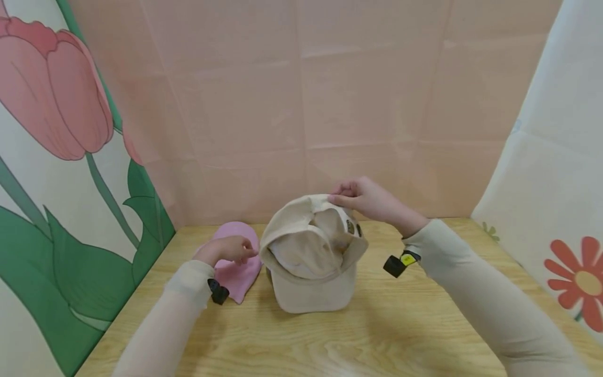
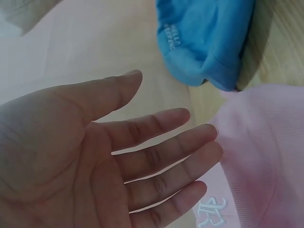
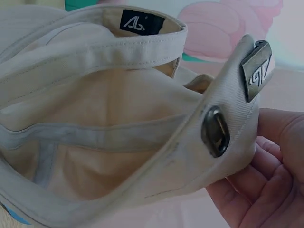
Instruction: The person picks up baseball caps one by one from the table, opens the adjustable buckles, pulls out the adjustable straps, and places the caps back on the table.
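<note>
A beige baseball cap point(image 1: 313, 293) stands on the table in the middle of the head view, its brim toward me and its inside exposed. My right hand point(image 1: 372, 201) pinches its upper right edge. In the right wrist view, fingers grip the band beside a metal buckle point(image 3: 216, 132) and a metal logo plate point(image 3: 257, 71); a black label point(image 3: 141, 23) shows inside. Just left of it lies a pink cap point(image 1: 240, 283) with white embroidery. My left hand point(image 1: 228, 248) is over the pink cap, holding nothing, its fingers loosely extended in the left wrist view.
A blue cap point(image 2: 204, 42) with white lettering lies beside the pink one in the left wrist view; the beige cap hides it from the head view. A peach backdrop point(image 1: 301, 104) closes off the table's point(image 1: 330, 345) far edge. Flower-printed sheets point(image 1: 565, 183) border both sides.
</note>
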